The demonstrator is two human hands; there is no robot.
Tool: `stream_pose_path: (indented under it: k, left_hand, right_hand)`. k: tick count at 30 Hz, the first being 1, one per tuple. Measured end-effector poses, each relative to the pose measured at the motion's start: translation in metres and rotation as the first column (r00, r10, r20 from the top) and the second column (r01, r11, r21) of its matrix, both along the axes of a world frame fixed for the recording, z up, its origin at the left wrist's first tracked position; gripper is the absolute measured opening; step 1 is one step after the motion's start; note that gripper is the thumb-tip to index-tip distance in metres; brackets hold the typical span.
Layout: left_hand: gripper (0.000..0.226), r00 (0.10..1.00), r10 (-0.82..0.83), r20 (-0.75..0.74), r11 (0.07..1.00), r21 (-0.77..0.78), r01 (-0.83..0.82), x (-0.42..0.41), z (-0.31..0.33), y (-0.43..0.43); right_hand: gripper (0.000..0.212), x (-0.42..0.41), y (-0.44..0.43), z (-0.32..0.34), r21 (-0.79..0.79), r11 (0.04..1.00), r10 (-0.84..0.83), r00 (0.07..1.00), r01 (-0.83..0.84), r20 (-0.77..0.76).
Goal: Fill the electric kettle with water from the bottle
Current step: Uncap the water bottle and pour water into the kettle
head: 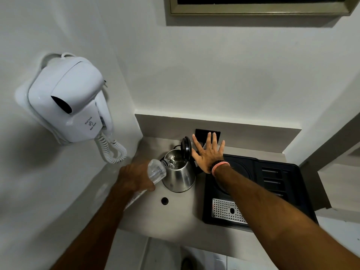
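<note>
The left hand (134,177) is wrapped round a clear plastic water bottle (155,171), tilted so its long axis runs up and rightward, neck over the left rim of the round stainless-steel electric kettle (179,175) (hinged black lid (186,147) standing upright). Right of the kettle, the right hand (207,152) hovers spread flat, holding nothing.

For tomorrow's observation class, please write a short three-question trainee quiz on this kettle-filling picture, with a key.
1. True or false: the kettle lid stands open.
2. Which hand holds the bottle: A left, B right?
3. Fill in: the right hand is spread ____, holding nothing.

Key: 1 true. 2 A, the left hand. 3 open, beside the kettle, above the black tray.
</note>
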State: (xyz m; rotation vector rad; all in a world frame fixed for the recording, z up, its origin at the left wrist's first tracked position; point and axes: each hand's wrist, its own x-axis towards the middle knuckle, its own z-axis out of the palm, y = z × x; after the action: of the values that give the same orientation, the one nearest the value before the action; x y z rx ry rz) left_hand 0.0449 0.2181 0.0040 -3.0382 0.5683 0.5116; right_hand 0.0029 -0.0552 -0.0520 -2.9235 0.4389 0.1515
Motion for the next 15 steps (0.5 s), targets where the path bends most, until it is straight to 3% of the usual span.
stream_pose_path:
  k: [15]
  left_hand:
    - [0.100,0.998,0.058,0.022,0.995,-0.081,-0.056,-0.002,-0.014,0.005]
  right_hand:
    - [0.066,-0.001,0.000,0.003,0.011,1.000,0.007,1.000,-0.006,-0.026]
